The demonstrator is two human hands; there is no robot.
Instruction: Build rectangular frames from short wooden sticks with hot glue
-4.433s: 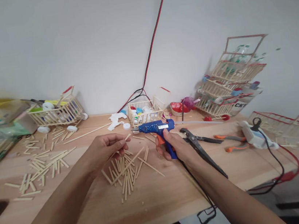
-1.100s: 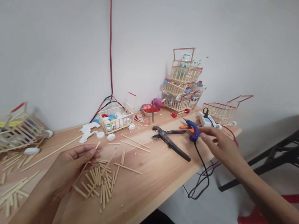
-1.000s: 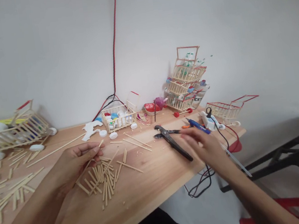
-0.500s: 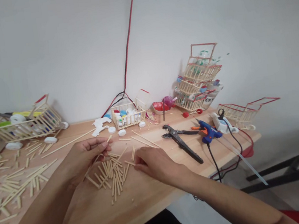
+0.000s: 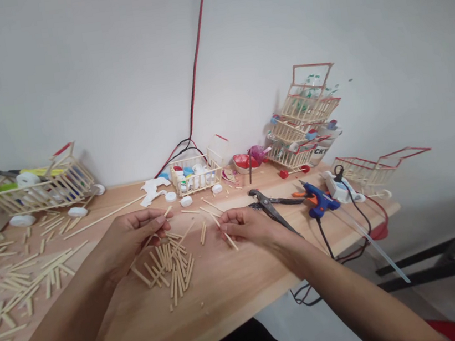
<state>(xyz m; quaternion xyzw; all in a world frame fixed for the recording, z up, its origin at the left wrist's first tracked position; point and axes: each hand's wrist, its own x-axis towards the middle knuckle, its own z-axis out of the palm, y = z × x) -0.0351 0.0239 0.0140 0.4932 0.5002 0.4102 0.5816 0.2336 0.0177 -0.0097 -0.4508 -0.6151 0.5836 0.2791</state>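
Note:
My left hand (image 5: 135, 235) pinches a short wooden stick (image 5: 165, 213) just above a heap of cut sticks (image 5: 168, 265) on the wooden table (image 5: 226, 288). My right hand (image 5: 245, 227) is closed on a longer thin stick (image 5: 224, 231), lifted slightly off the table to the right of the heap. The blue glue gun (image 5: 318, 203) lies on the table to the right, beyond black pliers (image 5: 270, 209), with no hand on it.
Small stick-built carts stand along the wall: one at the left (image 5: 41, 186), one in the middle with bottle caps (image 5: 197, 175), a stack at the right (image 5: 307, 121). More cut sticks (image 5: 26, 269) litter the left. Cables hang off the table's right edge (image 5: 346, 244).
My right hand set the glue gun down at the right, came back to the heap and picked up a long stick. My left hand kept its stick.

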